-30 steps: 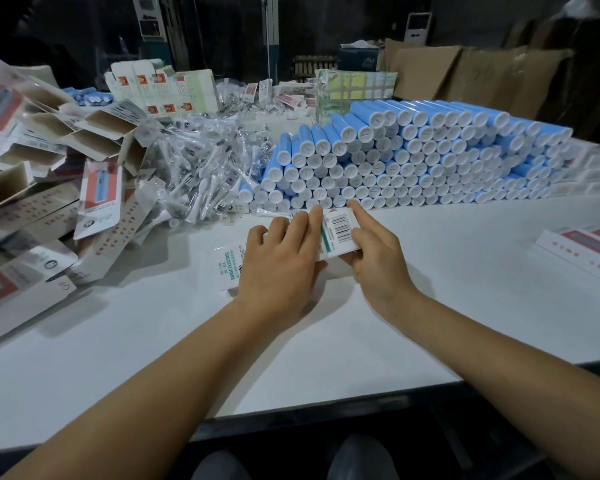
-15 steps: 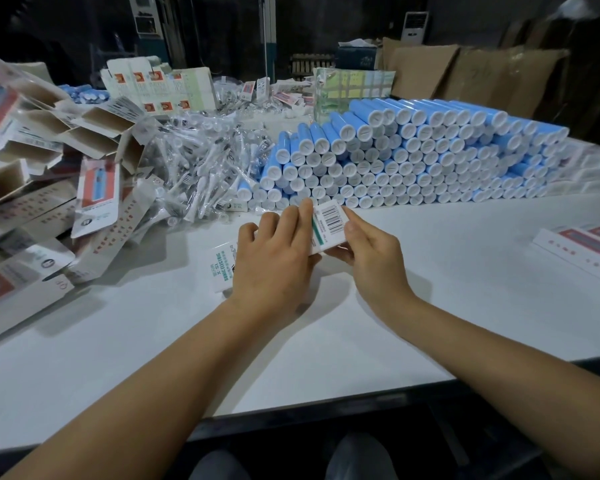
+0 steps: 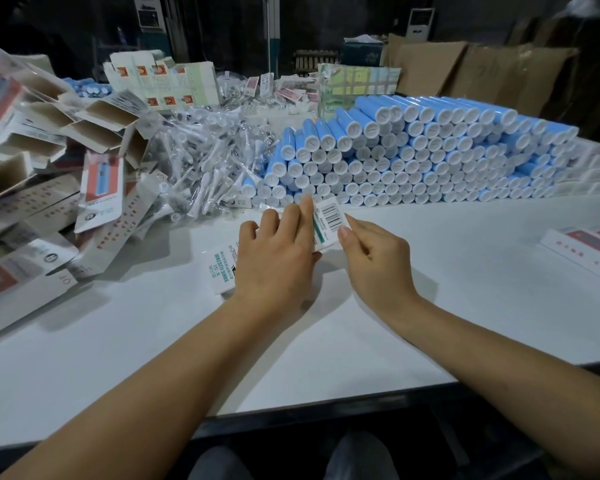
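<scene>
On the box (image 3: 219,268) that I hold under my left hand (image 3: 274,254) I read "SONIC ELECTRIC" in green capitals, with "X S1" on the line above it. The end that my right hand (image 3: 374,258) pinches bears a barcode (image 3: 333,213) beside a green stripe, its digits too small to read. The red print on the cartons (image 3: 99,181) at my left is too blurred to make out.

A white tabletop (image 3: 447,289) carries a broad stack of blue tubes (image 3: 413,147) with white caps, lying on their sides, caps towards the near edge. Just left of the stack lies a heap of bagged white brush heads (image 3: 208,161). Further left, open cartons (image 3: 94,123) are piled loosely. Flat printed boxes (image 3: 589,251) lie at the right edge; brown cardboard sheets (image 3: 430,67) stand behind
</scene>
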Available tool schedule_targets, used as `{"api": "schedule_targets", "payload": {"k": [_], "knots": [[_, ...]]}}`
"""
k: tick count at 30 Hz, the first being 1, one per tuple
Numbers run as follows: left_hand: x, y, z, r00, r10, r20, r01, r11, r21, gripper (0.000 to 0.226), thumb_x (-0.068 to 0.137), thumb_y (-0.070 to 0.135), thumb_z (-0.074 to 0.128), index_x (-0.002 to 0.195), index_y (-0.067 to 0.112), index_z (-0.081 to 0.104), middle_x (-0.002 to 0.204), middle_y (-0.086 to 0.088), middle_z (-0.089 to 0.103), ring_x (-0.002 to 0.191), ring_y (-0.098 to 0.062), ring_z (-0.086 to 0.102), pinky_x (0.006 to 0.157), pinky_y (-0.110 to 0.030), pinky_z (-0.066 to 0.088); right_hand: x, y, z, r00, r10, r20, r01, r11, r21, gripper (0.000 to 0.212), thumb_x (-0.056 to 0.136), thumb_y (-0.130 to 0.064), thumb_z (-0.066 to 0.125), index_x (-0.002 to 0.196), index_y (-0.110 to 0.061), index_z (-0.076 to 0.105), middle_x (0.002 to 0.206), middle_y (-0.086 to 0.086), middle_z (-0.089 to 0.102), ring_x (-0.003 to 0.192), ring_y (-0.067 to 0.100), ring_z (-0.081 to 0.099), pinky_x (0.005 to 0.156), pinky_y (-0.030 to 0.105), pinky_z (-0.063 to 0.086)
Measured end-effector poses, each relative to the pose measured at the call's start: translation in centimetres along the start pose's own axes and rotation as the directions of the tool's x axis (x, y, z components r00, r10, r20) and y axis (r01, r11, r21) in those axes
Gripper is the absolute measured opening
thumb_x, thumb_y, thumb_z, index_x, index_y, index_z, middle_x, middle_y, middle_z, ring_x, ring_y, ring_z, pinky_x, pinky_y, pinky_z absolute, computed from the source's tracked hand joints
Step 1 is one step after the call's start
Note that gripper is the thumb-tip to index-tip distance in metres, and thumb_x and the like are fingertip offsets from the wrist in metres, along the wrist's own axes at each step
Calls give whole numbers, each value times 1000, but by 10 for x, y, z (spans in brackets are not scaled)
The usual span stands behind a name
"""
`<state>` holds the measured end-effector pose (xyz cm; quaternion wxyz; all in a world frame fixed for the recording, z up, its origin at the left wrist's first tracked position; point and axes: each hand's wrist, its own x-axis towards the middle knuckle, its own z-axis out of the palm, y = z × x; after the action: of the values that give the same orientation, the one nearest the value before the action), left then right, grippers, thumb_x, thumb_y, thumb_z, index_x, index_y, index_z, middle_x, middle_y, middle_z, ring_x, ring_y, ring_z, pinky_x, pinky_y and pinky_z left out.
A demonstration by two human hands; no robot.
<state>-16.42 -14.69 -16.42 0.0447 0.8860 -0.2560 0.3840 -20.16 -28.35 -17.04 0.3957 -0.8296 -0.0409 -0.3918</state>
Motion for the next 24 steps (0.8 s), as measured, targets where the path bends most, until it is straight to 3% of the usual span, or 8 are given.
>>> {"api": "schedule_targets", "payload": {"k": [2,5,7,14,19,21,22,24], "knots": [[0,-2,0,1000,-7,-4,7,1000,-13,78,69,31,80,133,-2,51,111,-14,63,88,-34,60,69,-39,45,0,1,1,998,48,45,-49,999,23,33,96,-15,48,121,1,62,100,9,68,84,13,60,77,14,46],[1,-2,1,1000,-15,-21,14,1000,-20,79,69,33,79,133,-2,50,112,-14,63,88,-34,59,68,-38,45,-1,-2,3,956,261,131,-283,940,193,41,98,-18,50,138,-9,49,105,1,67,98,18,63,90,38,52],[1,-1,3,999,7,-34,-7,1000,-5,80,68,34,80,133,-2,51,110,-14,63,86,-34,60,68,-38,45,0,-1,2,950,282,137,-306,926,221,42,97,-17,51,139,-11,48,108,-1,67,101,17,64,92,43,51],[-1,-4,2,999,34,19,-34,999,2,80,69,33,79,135,0,49,114,-12,62,91,-34,59,71,-39,45,0,1,2,956,261,135,-286,932,224,37,97,-12,51,133,-12,54,103,1,66,90,19,64,83,37,55],[12,-9,-4,994,-94,-63,65,930,-361,70,83,26,70,139,-3,41,125,-23,55,106,-39,54,83,-47,42,5,-3,-4,962,233,146,-273,872,407,34,100,-16,44,118,-44,49,108,-6,61,89,7,60,78,30,52],[23,-18,-10,977,-210,-44,122,713,-691,57,91,27,56,140,4,38,123,-21,51,108,-32,48,90,-41,39,3,-3,-4,964,221,148,-262,883,390,32,100,-16,46,118,-43,49,106,-10,59,92,6,57,84,33,49],[26,-22,-13,948,-319,10,175,492,-853,46,93,27,51,135,11,41,119,-16,52,105,-28,48,90,-37,39,2,-2,-4,964,214,156,-258,892,372,30,98,-18,48,117,-42,49,106,-12,58,93,5,56,85,33,49],[31,-27,-19,786,-488,378,328,-188,-926,27,100,29,45,125,18,47,111,-6,57,103,-20,54,90,-36,43,0,-1,-1,967,181,181,-232,920,317,28,92,-28,51,118,-39,51,106,-16,56,92,-2,53,82,27,47]]}}
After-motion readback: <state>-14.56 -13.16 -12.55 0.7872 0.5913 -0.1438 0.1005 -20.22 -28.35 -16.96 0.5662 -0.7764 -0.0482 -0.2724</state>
